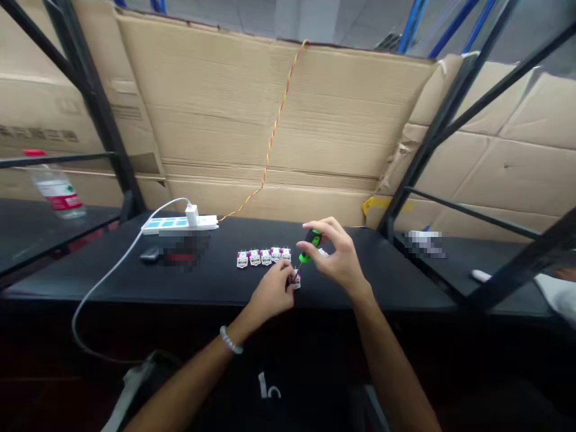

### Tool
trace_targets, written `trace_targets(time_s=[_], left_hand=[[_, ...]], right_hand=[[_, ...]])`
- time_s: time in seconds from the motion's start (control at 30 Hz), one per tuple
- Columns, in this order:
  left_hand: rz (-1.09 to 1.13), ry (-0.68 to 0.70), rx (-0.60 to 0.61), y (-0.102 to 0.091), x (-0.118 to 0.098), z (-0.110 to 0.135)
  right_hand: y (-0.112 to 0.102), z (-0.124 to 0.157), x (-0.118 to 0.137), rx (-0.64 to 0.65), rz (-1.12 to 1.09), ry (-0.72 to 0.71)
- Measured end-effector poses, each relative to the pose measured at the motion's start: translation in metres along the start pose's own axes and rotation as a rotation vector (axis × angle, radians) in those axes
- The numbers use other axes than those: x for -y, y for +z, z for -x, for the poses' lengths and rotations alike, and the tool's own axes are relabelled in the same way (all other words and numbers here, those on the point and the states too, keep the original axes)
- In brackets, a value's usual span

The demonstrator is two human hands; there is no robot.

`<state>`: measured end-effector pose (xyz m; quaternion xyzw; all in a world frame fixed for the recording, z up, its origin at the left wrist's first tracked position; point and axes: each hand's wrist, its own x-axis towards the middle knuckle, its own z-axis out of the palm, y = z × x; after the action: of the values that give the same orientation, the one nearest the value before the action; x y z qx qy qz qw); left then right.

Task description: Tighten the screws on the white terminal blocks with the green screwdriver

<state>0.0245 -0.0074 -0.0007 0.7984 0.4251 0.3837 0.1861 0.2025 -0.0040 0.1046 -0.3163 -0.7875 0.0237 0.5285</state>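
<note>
My right hand grips a green and black screwdriver by its handle. The screwdriver is tilted, its shaft pointing down and left to a small white and purple part on the black table. My left hand is closed on that part, holding it near the table's front; the fingers partly hide it. Behind my left hand, several similar white and purple parts lie in a row. Another small white piece is mostly hidden behind my right hand.
A white power strip with a plugged-in charger and white cable lies at the left. A dark small object sits before it. Cardboard and black metal posts bound the table. A bottle stands far left.
</note>
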Motion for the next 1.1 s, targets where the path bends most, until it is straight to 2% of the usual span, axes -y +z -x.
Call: trace_targets(time_s=[0.07, 0.2, 0.33, 0.4, 0.57, 0.8, 0.87, 1.0, 1.1], left_hand=[[0.003, -0.002, 0.002, 0.0000, -0.0005, -0.0002], [0.007, 0.011, -0.002, -0.0001, 0.0002, -0.0004], [0.002, 0.021, -0.005, 0.0003, 0.0008, -0.0004], [-0.019, 0.012, 0.001, 0.0008, 0.0006, -0.0005], [-0.033, 0.021, 0.009, 0.0012, -0.0004, -0.0004], [-0.043, 0.017, -0.001, 0.0010, -0.0014, -0.0007], [-0.039, 0.017, 0.001, 0.0013, -0.0009, -0.0007], [-0.028, 0.025, 0.001, 0.0021, 0.0008, -0.0006], [-0.026, 0.032, -0.002, 0.0029, 0.0022, -0.0009]], right_hand=[[-0.0009, -0.0001, -0.0007, 0.033, 0.010, -0.015], [-0.0036, 0.0008, -0.0007, 0.129, -0.142, -0.003], [-0.0032, 0.0002, 0.0016, 0.046, -0.021, -0.035], [-0.0030, 0.0005, 0.0018, 0.051, -0.008, -0.048], [-0.0047, 0.0020, 0.0012, 0.195, -0.219, -0.003], [-0.0035, -0.0030, 0.0054, 0.032, 0.033, -0.032], [-0.0047, -0.0025, 0.0047, 0.071, 0.031, -0.019], [-0.0069, -0.0011, 0.0031, 0.221, -0.159, -0.028], [-0.0045, -0.0030, 0.0029, 0.148, -0.075, -0.021]])
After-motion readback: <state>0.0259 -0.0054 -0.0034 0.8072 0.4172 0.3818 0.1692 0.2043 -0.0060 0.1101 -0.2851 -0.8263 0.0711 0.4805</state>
